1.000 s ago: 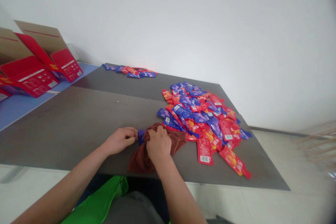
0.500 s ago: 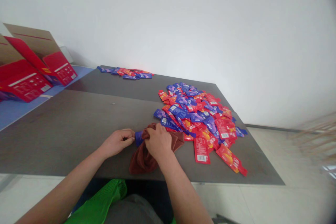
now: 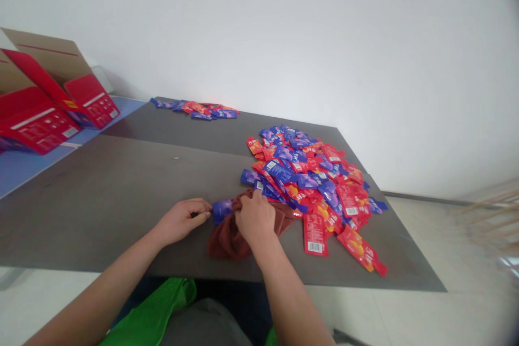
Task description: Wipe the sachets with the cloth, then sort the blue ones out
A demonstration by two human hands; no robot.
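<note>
A small purple sachet (image 3: 222,210) lies at the near middle of the table, partly covered by a brown cloth (image 3: 229,240). With thumb and fingers closed, my left hand (image 3: 183,220) pinches the sachet's left end. My right hand (image 3: 255,217) is wrapped round the bunched cloth and presses it over the sachet's right part. Just beyond and to the right spreads a heap of red and purple sachets (image 3: 308,178), some touching the cloth. Several are printed with orange or purple fruit.
A smaller row of sachets (image 3: 200,110) lies at the table's far edge by the white wall. Red cardboard boxes (image 3: 91,100) with raised flaps stand on a blue surface (image 3: 22,167) at the left. The dark grey table (image 3: 101,200) ends close to my body.
My right hand and the cloth have slid right along the sachet, so more of its purple face shows. My left hand still pinches its left end. The view has shifted slightly.
</note>
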